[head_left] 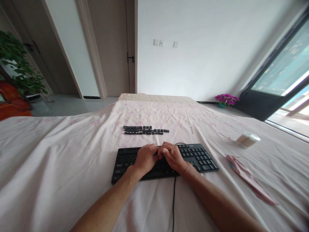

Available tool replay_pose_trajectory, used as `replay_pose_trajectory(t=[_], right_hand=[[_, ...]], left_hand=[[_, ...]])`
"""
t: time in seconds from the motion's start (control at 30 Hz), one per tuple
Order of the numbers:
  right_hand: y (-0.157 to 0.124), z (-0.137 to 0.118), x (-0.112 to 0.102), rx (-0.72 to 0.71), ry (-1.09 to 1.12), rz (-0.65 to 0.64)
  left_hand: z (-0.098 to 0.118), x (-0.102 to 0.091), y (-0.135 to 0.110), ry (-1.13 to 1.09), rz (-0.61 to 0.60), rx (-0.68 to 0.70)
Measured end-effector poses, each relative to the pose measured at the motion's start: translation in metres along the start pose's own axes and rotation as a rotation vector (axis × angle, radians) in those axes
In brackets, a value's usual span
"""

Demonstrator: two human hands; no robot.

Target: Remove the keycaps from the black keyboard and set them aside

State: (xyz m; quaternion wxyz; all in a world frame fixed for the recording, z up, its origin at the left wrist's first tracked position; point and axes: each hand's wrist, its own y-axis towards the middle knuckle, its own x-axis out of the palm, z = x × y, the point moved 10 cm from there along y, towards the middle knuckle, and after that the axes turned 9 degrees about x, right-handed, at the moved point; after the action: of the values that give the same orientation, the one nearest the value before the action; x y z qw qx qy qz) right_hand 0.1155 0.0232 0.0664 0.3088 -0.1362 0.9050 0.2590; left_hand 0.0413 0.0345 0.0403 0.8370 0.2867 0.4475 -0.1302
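Observation:
A black keyboard lies on the pink bedsheet, and both of my hands are over its upper middle. My left hand is closed, its fingertips meeting those of my right hand. Curled in as well, my right hand has thumb and fingers pressed together. Whatever is pinched between them, if anything, is hidden. Beyond the keyboard, loose black keycaps lie in rows on the sheet. The number pad still carries its keys; much of the left and middle key area is dark or covered by my hands.
A cable runs from under the keyboard towards me. On the right lie a clear tub of cotton swabs, a folded pink cloth and a thin pale stick. A small swab-like piece rests past the keyboard.

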Motion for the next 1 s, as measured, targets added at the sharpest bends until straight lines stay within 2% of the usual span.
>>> replay_pose_trajectory(t=[0.23,0.47,0.73,0.9,1.0], right_hand=[[-0.001,-0.002,-0.001,-0.022,-0.09,0.019],[-0.004,-0.009,-0.007,-0.049,-0.235,0.11],[-0.01,-0.015,-0.016,-0.097,-0.121,0.16],[-0.007,-0.014,-0.016,-0.084,-0.043,0.134],[-0.004,-0.013,-0.015,-0.059,0.006,0.115]], left_hand=[[0.004,-0.001,0.0,0.042,-0.018,-0.014],[0.01,-0.005,0.0,0.024,0.015,0.02],[0.021,-0.007,-0.001,0.005,0.052,0.09],[0.016,-0.001,-0.001,-0.122,0.039,0.08],[0.008,0.0,0.0,-0.233,0.073,0.048]])
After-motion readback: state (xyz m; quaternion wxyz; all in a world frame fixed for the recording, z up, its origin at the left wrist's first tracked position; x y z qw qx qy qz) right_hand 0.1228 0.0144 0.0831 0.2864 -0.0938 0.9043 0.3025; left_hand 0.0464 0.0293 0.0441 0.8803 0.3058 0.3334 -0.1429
